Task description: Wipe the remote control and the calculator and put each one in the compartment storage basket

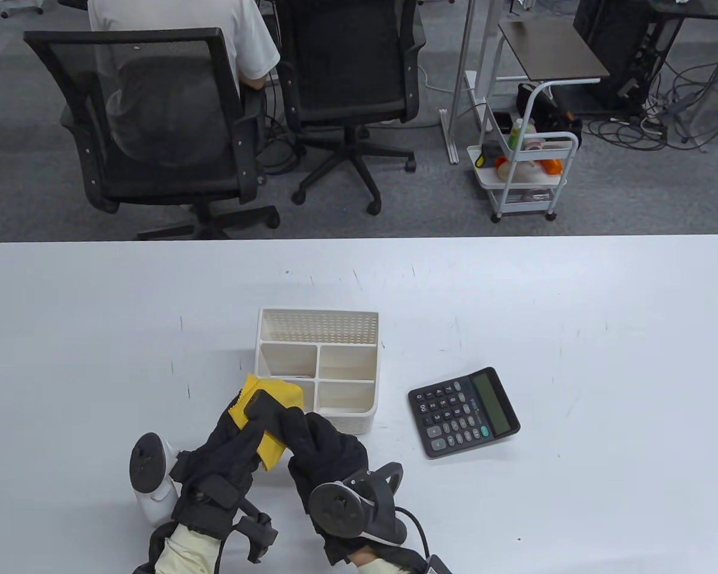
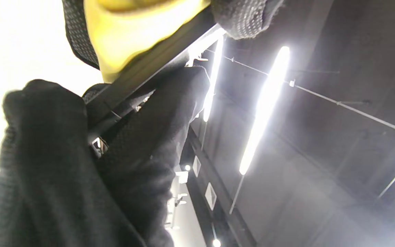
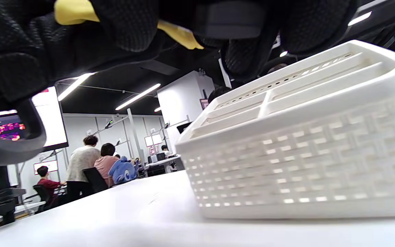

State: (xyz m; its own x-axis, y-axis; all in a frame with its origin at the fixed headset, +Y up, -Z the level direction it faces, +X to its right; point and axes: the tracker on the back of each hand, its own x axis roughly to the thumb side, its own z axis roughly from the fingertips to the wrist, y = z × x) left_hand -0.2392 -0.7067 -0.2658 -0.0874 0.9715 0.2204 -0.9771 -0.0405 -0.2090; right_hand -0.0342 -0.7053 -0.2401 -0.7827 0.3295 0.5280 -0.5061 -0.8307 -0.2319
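Note:
A dark remote control (image 1: pixel 268 409) is held above the table just in front of the white compartment basket (image 1: pixel 342 422). A yellow cloth (image 1: pixel 273 391) is wrapped under and around it. My left hand (image 1: pixel 233 439) presses the cloth against the remote from the left. My right hand (image 1: pixel 311 439) grips the remote's near end. In the left wrist view the cloth (image 2: pixel 129 31) lies against the remote's edge (image 2: pixel 149 68). The right wrist view shows the basket (image 3: pixel 303 164) close by on the right. The black calculator (image 1: pixel 464 412) lies face up to the right of the basket, untouched.
The basket has a long back slot and several smaller cells, all without contents as far as I see. The white table (image 1: pixel 574 311) stretches wide on both sides. Beyond its far edge stand two office chairs (image 1: pixel 347 72), a seated person (image 1: pixel 173 36) and a white cart (image 1: pixel 526 173).

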